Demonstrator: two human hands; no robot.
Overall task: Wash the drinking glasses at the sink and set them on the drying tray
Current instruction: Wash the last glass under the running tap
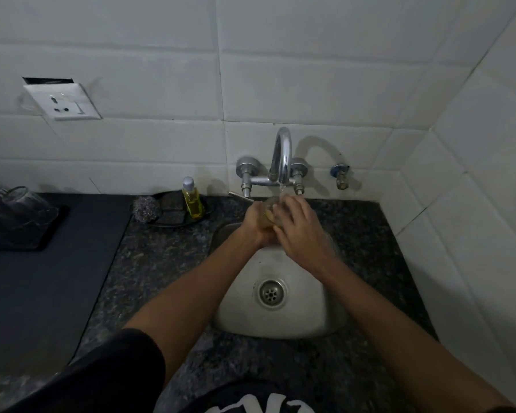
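Glass (pixel 271 214), wet, sits under the tap (pixel 281 158) stream at 12 o'clock over the sink (pixel 280 320). Left hand (pixel 258 226) grip wraps it; right hand (pixel 300 231) curls over it. Risk: slippery walls slide free, striking steel. Drying tray (pixel 46 236) lies at 9 o'clock.

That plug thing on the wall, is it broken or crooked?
Yes, it looks odd. The wall socket sits tilted, and a dark open gap shows in the tile just above its top edge, so it seems pulled away from its hole. Nothing else stands out.
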